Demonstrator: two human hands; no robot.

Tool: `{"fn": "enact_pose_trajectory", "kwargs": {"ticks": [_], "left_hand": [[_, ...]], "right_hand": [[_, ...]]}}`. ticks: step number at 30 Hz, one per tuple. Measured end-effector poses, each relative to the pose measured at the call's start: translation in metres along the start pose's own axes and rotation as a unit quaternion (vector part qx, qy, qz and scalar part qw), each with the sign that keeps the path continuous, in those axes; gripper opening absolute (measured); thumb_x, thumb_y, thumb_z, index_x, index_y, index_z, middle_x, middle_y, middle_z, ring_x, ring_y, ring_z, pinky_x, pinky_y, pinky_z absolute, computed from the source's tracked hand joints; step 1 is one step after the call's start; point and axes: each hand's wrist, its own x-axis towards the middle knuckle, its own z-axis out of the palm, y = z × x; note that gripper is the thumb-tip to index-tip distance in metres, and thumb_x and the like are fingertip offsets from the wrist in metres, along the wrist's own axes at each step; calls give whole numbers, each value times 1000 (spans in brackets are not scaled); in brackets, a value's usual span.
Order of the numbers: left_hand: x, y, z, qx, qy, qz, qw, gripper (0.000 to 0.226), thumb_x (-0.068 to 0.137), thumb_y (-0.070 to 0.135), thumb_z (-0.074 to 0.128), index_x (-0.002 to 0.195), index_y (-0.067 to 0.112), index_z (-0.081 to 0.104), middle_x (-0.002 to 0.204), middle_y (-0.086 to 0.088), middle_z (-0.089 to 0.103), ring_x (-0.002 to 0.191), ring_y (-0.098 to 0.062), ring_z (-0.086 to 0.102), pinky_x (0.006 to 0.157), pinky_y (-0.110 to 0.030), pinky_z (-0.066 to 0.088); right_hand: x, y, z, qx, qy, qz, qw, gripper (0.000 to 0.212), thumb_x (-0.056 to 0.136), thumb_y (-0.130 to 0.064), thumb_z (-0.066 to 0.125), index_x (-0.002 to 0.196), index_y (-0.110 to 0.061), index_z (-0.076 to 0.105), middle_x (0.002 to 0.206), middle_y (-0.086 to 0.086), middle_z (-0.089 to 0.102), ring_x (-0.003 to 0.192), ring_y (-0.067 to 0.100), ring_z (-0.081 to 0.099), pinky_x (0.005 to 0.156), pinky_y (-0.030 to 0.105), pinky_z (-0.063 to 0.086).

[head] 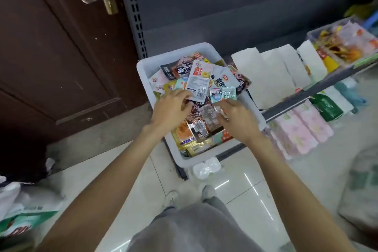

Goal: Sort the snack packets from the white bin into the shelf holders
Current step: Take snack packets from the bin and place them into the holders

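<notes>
Head view: a white bin (pixel 143 67) heaped with snack packets sits on a grey shelf. Over it, the left hand (pixel 171 106) pinches a white barcode packet (pixel 198 82); the right hand (pixel 237 118) pinches a teal packet (pixel 223 94). Packets look light, crinkly and slippery; edges seem best to grip. Right of the bin stand white shelf holders (pixel 263 75). Below: tiled floor.

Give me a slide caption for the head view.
Both hands over the white bin: left hand holds a white packet, right hand a teal one.
</notes>
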Motion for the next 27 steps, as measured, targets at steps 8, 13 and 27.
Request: {"fn": "enact_pose_trajectory", "kwargs": {"ticks": [8,13,27], "left_hand": [[95,14,39,126,-43,-171,976,74,84,64,51,141,20,37,137,-9,40,128,-30,35,99,-44,39],[100,26,42,138,-56,-215,965,84,82,54,62,148,21,22,141,-9,34,130,-29,32,96,-42,38],[40,43,32,-35,134,-305,942,77,78,32,75,144,30,33,125,-2,62,93,-20,65,84,-33,50]], "right_hand": [[83,51,-3,-44,-50,-75,995,48,85,-30,63,131,-16,55,126,8,58,117,31,47,99,39,37],[100,63,-1,-74,-85,-138,984,61,81,-42,66,132,-12,52,125,13,53,118,35,43,100,45,36],[94,48,-13,100,-13,-153,983,39,91,-31,60,126,-15,58,115,6,62,105,25,55,89,33,44]]}}
